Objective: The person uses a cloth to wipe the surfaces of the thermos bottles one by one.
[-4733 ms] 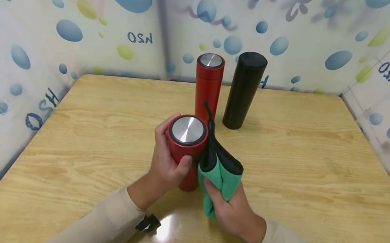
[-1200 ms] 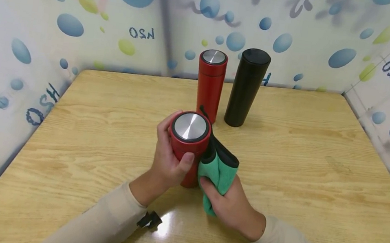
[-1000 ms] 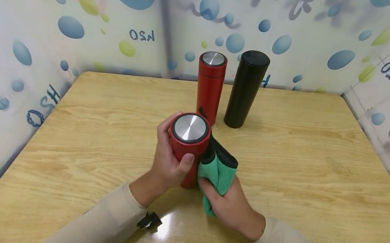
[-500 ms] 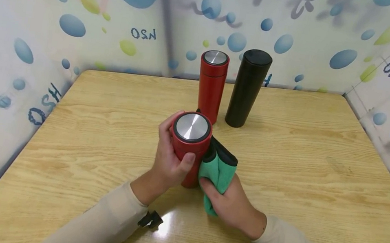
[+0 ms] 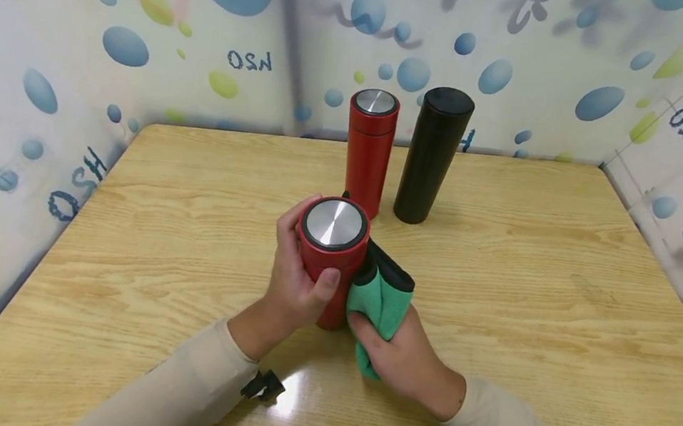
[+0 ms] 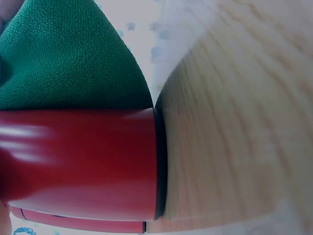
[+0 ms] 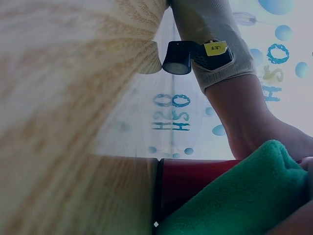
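My left hand [image 5: 296,286] grips an upright red thermos [image 5: 329,258] with a brushed-metal lid top, the thumb across its front. A green cloth [image 5: 382,305] with black edging is bunched in my right hand [image 5: 409,362], which holds it against the thermos's right side. A small dark tip of the cloth shows behind the lid. In the left wrist view the cloth [image 6: 73,58] lies along the red thermos body [image 6: 83,161] near its black base rim. The right wrist view shows the cloth [image 7: 249,196] touching the thermos [image 7: 188,178]. The fingers behind the cloth are hidden.
Behind the held thermos stand a second red thermos [image 5: 369,148] and a black tumbler [image 5: 433,157], side by side. All are on a light wood table [image 5: 522,266]. Patterned walls [image 5: 313,36] close in the back and sides. A black camera mount [image 5: 263,385] sits at the left wrist.
Since the earliest frame, the cloth's dark tip has slid left and down behind the lid, and the right hand has shifted slightly left. The left hand's grip looks the same.
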A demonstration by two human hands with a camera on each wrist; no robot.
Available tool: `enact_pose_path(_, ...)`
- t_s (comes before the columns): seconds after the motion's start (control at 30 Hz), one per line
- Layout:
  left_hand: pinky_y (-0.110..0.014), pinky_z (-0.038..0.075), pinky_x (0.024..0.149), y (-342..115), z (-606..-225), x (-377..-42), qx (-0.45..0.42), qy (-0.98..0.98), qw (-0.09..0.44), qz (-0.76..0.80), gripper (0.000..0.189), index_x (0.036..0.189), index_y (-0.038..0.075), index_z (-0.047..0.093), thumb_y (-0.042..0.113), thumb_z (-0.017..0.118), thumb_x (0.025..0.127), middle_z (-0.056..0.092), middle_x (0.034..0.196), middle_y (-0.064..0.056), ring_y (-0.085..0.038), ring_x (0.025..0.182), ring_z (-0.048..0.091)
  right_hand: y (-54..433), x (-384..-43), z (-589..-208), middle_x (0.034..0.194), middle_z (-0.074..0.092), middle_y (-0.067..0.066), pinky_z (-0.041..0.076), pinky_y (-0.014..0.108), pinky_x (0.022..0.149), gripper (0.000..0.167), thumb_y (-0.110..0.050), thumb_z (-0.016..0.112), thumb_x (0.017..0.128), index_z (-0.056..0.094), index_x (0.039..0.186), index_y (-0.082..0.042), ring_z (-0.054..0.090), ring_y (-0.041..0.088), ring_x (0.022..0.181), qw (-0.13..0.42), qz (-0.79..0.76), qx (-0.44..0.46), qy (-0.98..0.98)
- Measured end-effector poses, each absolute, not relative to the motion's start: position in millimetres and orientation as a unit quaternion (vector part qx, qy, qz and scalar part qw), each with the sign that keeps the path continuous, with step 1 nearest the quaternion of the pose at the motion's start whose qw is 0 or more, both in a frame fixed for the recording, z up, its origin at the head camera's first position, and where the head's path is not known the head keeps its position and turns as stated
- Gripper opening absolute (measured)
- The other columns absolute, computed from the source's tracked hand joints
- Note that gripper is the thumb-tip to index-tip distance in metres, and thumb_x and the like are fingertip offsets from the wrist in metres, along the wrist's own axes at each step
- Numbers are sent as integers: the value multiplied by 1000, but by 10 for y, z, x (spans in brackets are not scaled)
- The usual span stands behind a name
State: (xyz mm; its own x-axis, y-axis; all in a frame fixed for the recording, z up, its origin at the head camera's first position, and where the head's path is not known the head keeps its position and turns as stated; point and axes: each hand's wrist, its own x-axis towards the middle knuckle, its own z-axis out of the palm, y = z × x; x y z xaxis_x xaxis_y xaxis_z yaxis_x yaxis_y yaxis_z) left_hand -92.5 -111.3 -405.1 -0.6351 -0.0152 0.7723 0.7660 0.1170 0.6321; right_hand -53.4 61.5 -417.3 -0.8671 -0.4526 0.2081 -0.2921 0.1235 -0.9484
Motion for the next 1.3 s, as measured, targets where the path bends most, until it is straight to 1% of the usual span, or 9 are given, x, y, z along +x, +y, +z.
enact_pose_path(0.1, -29, 51, 101, -1114, -4059, -923, -277, -676, 325, -601, 89, 137, -12, 25, 59, 55, 93, 53, 121, -34, -21, 119, 57, 614, -530, -4179, 91, 56, 6, 50, 21, 77, 26, -1, 59, 95, 56, 121, -4, 54, 6, 68, 68, -615, -248, 746)
enact_pose_path(0.33, -30, 51, 101, -1114, -4061, -932, -276, -679, 325, -597, 88, 137, -11, 25, 59, 54, 94, 54, 121, -33, -22, 118, 57, 613, -530, -4186, 97, 59, 5, 50, 21, 83, 27, -2, 59, 95, 56, 122, -5, 56, 7, 79, 62, -613, -252, 746)
enact_pose_path(0.53, -30, 51, 101, -1112, -4046, -927, -276, -678, 327, -597, 89, 137, -12, 25, 60, 54, 94, 53, 121, -33, -21, 118, 57, 610, -534, -4182, 92, 58, 5, 50, 21, 80, 25, -3, 59, 95, 56, 120, -5, 56, 7, 75, 62, -612, -251, 747)
enact_pose_path(0.63, -30, 51, 101, -1111, -4036, -931, -276, -676, 328, -599, 89, 137, -12, 25, 59, 54, 93, 53, 121, -34, -22, 118, 57, 606, -539, -4178, 97, 59, 5, 50, 21, 84, 27, -3, 59, 95, 56, 122, -6, 56, 8, 81, 59, -613, -253, 746)
enact_pose_path(0.83, -30, 51, 100, -1111, -4037, -934, -280, -676, 328, -598, 88, 137, -12, 25, 59, 54, 94, 53, 121, -33, -22, 118, 57, 608, -533, -4178, 95, 59, 5, 50, 21, 84, 28, -3, 59, 95, 55, 122, -5, 57, 8, 80, 59, -610, -254, 748)
enact_pose_path(1.0, -30, 51, 100, -1107, -4033, -940, -279, -672, 327, -603, 88, 137, -12, 25, 59, 55, 93, 53, 121, -34, -22, 118, 57, 604, -540, -4190, 105, 61, 6, 50, 22, 90, 33, -2, 59, 95, 54, 127, -6, 57, 10, 89, 55, -614, -258, 744)
enact_pose_path(1.2, -30, 51, 100, -1108, -4045, -926, -278, -676, 323, -601, 88, 137, -12, 25, 59, 54, 93, 53, 121, -34, -21, 118, 57, 606, -528, -4194, 100, 60, 6, 50, 21, 86, 31, -2, 58, 95, 55, 126, -5, 57, 9, 84, 59, -614, -257, 744)
enact_pose_path(1.3, -30, 51, 100, -1108, -4044, -926, -277, -677, 323, -601, 88, 137, -12, 25, 59, 55, 94, 53, 121, -34, -22, 118, 57, 605, -527, -4192, 102, 60, 6, 50, 21, 87, 31, -2, 58, 95, 54, 126, -6, 56, 9, 86, 63, -616, -255, 743)
